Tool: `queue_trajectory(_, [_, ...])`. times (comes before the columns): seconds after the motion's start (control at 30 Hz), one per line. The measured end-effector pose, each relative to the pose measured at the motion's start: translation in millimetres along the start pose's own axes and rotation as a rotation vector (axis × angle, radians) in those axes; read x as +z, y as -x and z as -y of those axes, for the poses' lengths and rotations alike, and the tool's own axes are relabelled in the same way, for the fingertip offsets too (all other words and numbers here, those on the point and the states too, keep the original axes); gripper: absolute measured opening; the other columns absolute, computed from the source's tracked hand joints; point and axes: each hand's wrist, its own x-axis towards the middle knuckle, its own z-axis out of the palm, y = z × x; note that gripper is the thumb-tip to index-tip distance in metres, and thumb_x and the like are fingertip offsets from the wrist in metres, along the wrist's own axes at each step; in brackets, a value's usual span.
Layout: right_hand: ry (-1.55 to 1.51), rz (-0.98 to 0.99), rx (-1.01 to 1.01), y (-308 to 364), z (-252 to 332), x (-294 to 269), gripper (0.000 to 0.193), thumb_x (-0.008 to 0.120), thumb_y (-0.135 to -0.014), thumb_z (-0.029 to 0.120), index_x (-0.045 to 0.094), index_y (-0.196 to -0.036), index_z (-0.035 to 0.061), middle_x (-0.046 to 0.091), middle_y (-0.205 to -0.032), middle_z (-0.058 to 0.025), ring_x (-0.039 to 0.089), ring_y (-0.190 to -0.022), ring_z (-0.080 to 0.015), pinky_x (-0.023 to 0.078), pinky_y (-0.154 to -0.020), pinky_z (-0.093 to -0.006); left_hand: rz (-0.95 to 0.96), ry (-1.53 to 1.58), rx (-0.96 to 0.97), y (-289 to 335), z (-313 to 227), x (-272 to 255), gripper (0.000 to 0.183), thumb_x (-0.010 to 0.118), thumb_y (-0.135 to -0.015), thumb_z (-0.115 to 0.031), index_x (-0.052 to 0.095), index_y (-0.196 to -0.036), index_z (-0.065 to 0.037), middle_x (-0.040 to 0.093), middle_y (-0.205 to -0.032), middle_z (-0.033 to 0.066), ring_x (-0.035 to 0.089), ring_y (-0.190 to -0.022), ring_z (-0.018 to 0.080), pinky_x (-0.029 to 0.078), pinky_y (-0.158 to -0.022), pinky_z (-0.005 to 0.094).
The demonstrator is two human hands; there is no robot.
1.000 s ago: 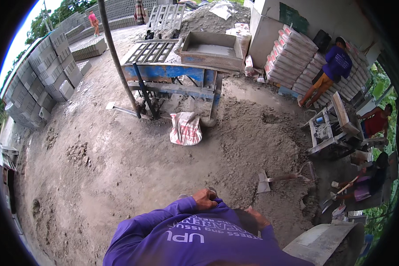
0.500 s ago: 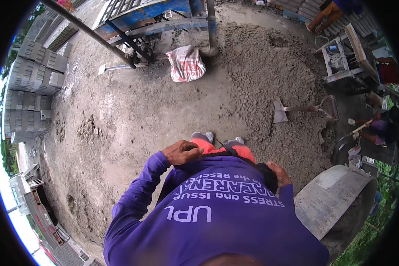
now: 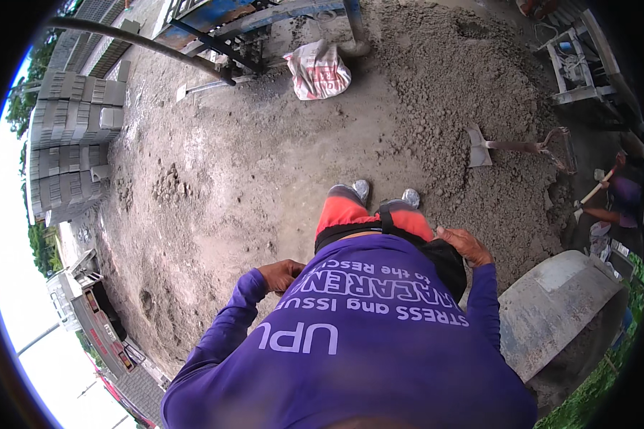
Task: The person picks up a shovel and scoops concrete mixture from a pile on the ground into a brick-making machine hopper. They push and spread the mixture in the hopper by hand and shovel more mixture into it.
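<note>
I wear a purple long-sleeved shirt [image 3: 365, 322] with white lettering and red-orange shorts [image 3: 340, 212] with a black waistband. At the shirt's left side, my left hand [image 3: 279, 276] is closed with curled fingers on the cloth; its fingertips are partly hidden. My right hand [image 3: 466, 247] pinches black cloth [image 3: 447, 263] at the right hip, beside the shorts. Both feet stand on the ground just beyond. Off to the right, a shovel [image 3: 511, 146] lies on a heap of grey gravelly mix [image 3: 451, 93], touched by neither hand.
A curved metal drum or trough [image 3: 551, 307] stands close on my right. Ahead are a blue metal machine frame [image 3: 279, 28] and a white-and-red sack [image 3: 318, 71]. Stacked concrete blocks [image 3: 68, 143] and a truck [image 3: 96, 314] are left. At far right, another person's arm [image 3: 602, 213] is near a wooden handle.
My left hand has dropped from the waistband to the shirt's side. My right hand has come further into view at the hip. More of the shorts shows, and the whole view has shifted.
</note>
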Motion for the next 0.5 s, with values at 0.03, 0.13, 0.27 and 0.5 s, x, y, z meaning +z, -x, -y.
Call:
queue_trajectory(0.03, [0.030, 0.009, 0.015, -2, 3, -4, 0.061, 0.051, -0.091, 0.058, 0.069, -0.094, -0.0005, 0.066, -0.083, -0.0082, 0.057, -0.079, -0.0150, 0.044, -0.078, -0.0295, 0.041, 0.038, 0.091, -1, 1, 3, 0.038, 0.068, -0.087, -0.017, 0.060, -0.122, -0.005, 0.067, -0.092, -0.0032, 0.058, -0.074, 0.0052, 0.050, -0.061, 0.0223])
queue_trajectory(0.13, [0.131, 0.156, 0.070, -12, 12, -21, 0.068, 0.049, -0.088, 0.064, 0.069, -0.094, -0.0001, 0.065, -0.082, -0.0078, 0.056, -0.077, -0.0163, 0.044, -0.078, -0.0315, -0.081, 0.001, 0.154, -3, 3, 21, 0.038, 0.069, -0.086, -0.014, 0.060, -0.120, -0.001, 0.068, -0.103, 0.0000, 0.059, -0.088, 0.0073, 0.050, -0.079, 0.0253])
queue_trajectory(0.27, [0.366, 0.291, 0.037, -28, 3, -43, 0.075, 0.045, -0.086, 0.070, 0.069, -0.095, -0.0001, 0.066, -0.085, -0.0095, 0.058, -0.081, -0.0180, 0.044, -0.080, -0.0329, -0.374, -0.031, 0.247, -32, 84, 16, 0.029, 0.067, -0.085, -0.022, 0.064, -0.106, -0.001, 0.066, -0.099, 0.0023, 0.059, -0.087, 0.0105, 0.049, -0.079, 0.0268])
queue_trajectory(0.5, [0.184, 0.287, 0.072, -1, -4, -58, 0.069, 0.047, -0.088, 0.065, 0.070, -0.093, -0.0009, 0.068, -0.085, -0.0123, 0.061, -0.083, -0.0191, 0.045, -0.079, -0.0305, -0.410, 0.829, 0.163, -83, 160, 108, 0.032, 0.064, -0.088, -0.010, 0.058, -0.119, -0.003, 0.064, -0.113, 0.0035, 0.060, -0.096, 0.0115, 0.048, -0.085, 0.0268])
